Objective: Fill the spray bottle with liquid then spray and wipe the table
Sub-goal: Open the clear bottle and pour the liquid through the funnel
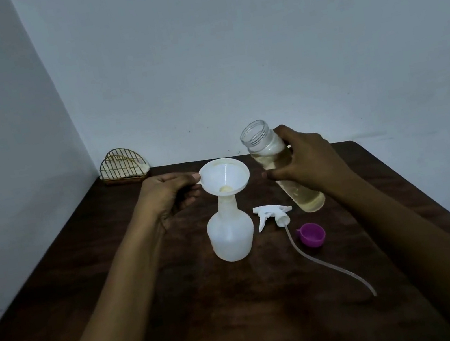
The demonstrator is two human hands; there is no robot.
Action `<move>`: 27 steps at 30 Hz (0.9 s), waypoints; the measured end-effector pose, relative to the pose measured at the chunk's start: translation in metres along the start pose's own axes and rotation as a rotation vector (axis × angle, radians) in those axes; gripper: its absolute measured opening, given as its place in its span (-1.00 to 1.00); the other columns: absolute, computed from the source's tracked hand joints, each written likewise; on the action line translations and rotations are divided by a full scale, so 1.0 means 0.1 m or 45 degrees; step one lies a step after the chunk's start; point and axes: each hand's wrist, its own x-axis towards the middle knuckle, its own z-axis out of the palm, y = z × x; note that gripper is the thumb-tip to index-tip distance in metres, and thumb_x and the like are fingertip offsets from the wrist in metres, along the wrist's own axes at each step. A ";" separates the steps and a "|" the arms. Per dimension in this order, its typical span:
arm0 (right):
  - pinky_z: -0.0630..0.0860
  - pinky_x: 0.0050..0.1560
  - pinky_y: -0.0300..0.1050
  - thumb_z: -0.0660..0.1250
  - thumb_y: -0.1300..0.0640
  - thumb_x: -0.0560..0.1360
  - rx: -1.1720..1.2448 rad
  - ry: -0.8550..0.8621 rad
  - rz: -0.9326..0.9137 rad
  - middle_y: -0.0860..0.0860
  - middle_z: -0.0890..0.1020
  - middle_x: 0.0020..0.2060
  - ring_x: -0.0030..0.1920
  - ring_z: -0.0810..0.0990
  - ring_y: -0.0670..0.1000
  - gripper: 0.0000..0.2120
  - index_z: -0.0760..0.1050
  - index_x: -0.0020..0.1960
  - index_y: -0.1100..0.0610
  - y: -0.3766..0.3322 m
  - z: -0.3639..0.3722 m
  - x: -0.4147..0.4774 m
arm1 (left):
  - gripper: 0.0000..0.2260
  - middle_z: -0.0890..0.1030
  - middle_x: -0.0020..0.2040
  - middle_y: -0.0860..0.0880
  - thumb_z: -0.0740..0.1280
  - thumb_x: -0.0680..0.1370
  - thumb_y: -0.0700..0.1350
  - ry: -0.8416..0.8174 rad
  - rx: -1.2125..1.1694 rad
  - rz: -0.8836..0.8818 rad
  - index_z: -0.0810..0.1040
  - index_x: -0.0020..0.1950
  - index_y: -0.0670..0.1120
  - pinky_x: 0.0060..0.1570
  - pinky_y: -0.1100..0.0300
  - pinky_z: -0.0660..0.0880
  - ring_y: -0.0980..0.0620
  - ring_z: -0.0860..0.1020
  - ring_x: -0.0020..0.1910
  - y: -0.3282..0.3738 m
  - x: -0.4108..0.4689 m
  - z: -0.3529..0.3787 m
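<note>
A white spray bottle (230,236) stands uncapped in the middle of the dark wooden table (182,311). A white funnel (225,177) sits in its neck, with a little yellowish liquid at the funnel's throat. My left hand (166,193) pinches the funnel's rim on its left side. My right hand (306,162) grips a clear bottle (272,159) of pale yellow liquid, held above the table to the right of the funnel, open mouth tilted up and to the left. The white spray head (271,216) with its long tube lies on the table right of the spray bottle.
A purple cap (311,235) lies open side up to the right of the spray head. A gold wire holder (124,166) with white napkins stands in the back left corner against the wall. The table's right edge runs diagonally at the right.
</note>
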 end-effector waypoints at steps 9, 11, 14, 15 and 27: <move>0.36 -0.22 -0.11 0.45 -0.05 0.29 -0.300 -0.055 -0.144 0.00 0.59 -0.10 -0.10 0.56 0.10 -0.48 0.41 0.19 0.03 0.02 0.04 0.09 | -0.95 0.62 -0.49 -0.02 0.41 0.44 -0.29 -0.003 -0.004 0.002 0.62 -0.22 -0.19 -0.48 0.35 0.51 0.15 0.57 -0.53 0.03 -0.01 0.02; 0.33 -0.21 -0.13 0.46 -0.04 0.29 -0.351 -0.051 -0.162 0.01 0.60 -0.06 -0.05 0.57 0.11 -0.45 0.40 0.23 0.01 0.03 0.04 0.12 | -0.95 0.62 -0.49 -0.02 0.41 0.44 -0.29 -0.001 -0.006 0.002 0.62 -0.21 -0.19 -0.47 0.35 0.52 0.15 0.57 -0.53 0.03 -0.01 0.02; 0.33 -0.18 -0.13 0.46 -0.02 0.30 -0.397 -0.041 -0.186 0.01 0.59 0.00 0.00 0.57 0.12 -0.42 0.39 0.27 0.00 0.03 0.03 0.14 | -0.96 0.62 -0.48 -0.02 0.41 0.44 -0.29 -0.002 -0.003 0.002 0.63 -0.21 -0.19 -0.47 0.35 0.52 0.15 0.58 -0.52 0.02 -0.02 0.01; 0.33 -0.18 -0.14 0.46 -0.02 0.30 -0.413 -0.046 -0.192 0.00 0.59 0.01 0.01 0.57 0.11 -0.42 0.38 0.28 -0.01 0.02 0.02 0.15 | -0.96 0.63 -0.48 -0.02 0.41 0.44 -0.29 -0.001 -0.003 0.001 0.63 -0.21 -0.19 -0.47 0.35 0.52 0.15 0.58 -0.51 0.02 -0.02 0.01; 0.33 -0.18 -0.12 0.39 -0.02 0.38 -0.585 -0.058 -0.274 0.00 0.55 0.02 0.03 0.54 0.11 -0.46 0.35 0.32 -0.03 0.00 0.03 0.19 | -0.97 0.63 -0.48 -0.03 0.42 0.44 -0.29 0.008 -0.024 -0.009 0.63 -0.20 -0.20 -0.50 0.35 0.49 0.14 0.58 -0.51 0.01 -0.02 0.01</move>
